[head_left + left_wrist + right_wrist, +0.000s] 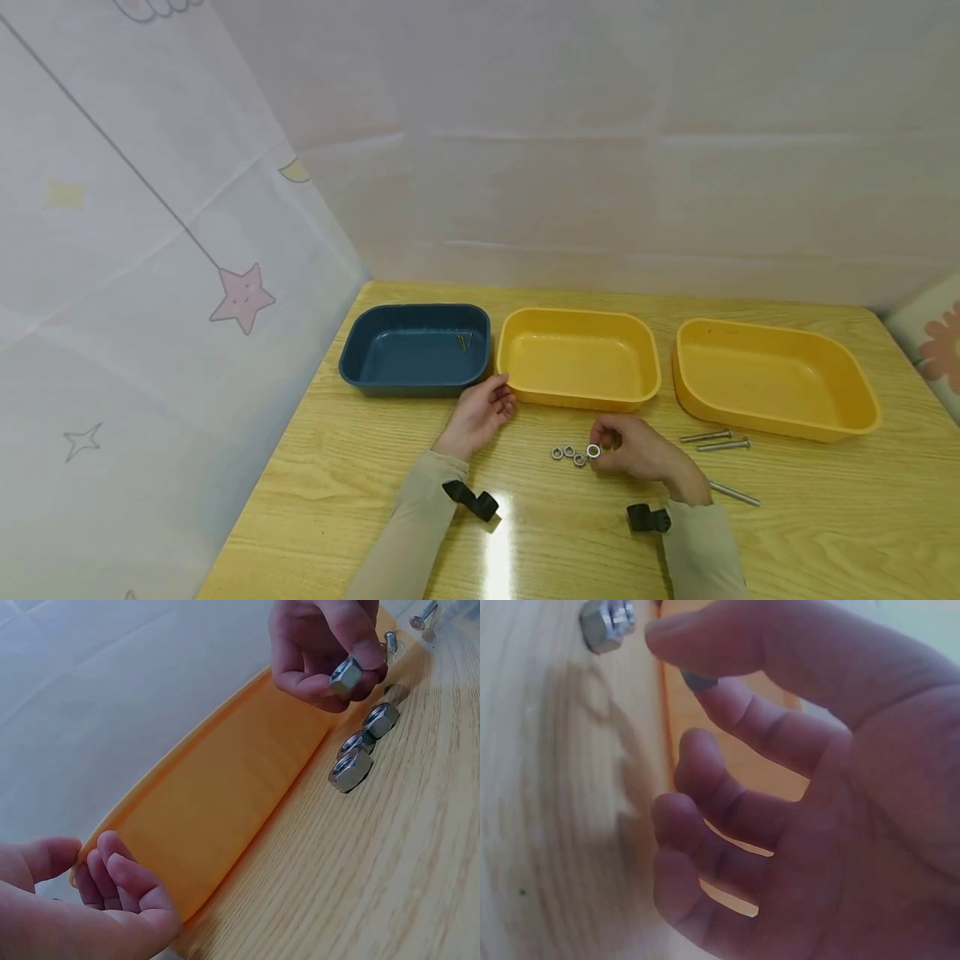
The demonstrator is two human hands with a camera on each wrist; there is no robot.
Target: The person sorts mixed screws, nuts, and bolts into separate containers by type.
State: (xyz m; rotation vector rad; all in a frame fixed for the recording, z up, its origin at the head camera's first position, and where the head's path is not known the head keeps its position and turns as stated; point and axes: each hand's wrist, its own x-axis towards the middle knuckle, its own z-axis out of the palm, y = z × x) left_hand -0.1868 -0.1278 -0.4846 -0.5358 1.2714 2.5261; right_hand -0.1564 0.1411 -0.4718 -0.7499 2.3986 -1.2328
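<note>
My right hand (630,448) pinches a silver hex nut (593,451) between thumb and index finger, just above the table in front of the middle yellow bin (577,398). In the right wrist view only a sliver of that nut (699,680) shows behind the thumb; the other fingers are bent loosely. Three more hex nuts (350,769) lie close together on the wood, left of the right hand in the head view. At the near left corner of the middle yellow bin, my left hand (480,414) pinches the rim, thumb on top and fingers against the outer wall.
A dark blue bin (420,390) with a few small brass-coloured screws (463,342) stands at the left. To the right is another yellow bin (780,421). Several long bolts (723,446) lie in front of it, one partly behind the right wrist. A cloth wall borders the table's back and left.
</note>
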